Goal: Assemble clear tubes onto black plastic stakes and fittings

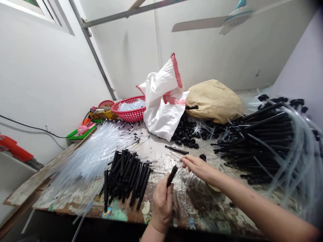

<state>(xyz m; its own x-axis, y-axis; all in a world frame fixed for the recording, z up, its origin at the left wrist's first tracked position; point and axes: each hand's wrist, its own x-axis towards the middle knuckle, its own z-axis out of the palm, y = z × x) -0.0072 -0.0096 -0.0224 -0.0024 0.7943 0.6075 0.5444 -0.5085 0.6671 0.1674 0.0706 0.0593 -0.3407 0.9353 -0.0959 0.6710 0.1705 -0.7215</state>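
Observation:
My left hand is closed around a short black plastic tube, its upper end sticking out past the thumb. My right hand is to the right of it, thumb and fingers pressed together. A thin pale rod reaches the right fingertips; whether they grip it I cannot tell. Just beyond lies a single black tube with a narrow tip. Left of my hands is a pile of similar black tubes. A round black cap sits behind my right hand.
Clear thin tubes spread over the table's left. Black pumps with long clear tubes are heaped right. Behind stand a white sack, a tan sack, a red basket and loose black caps. A fan hangs above.

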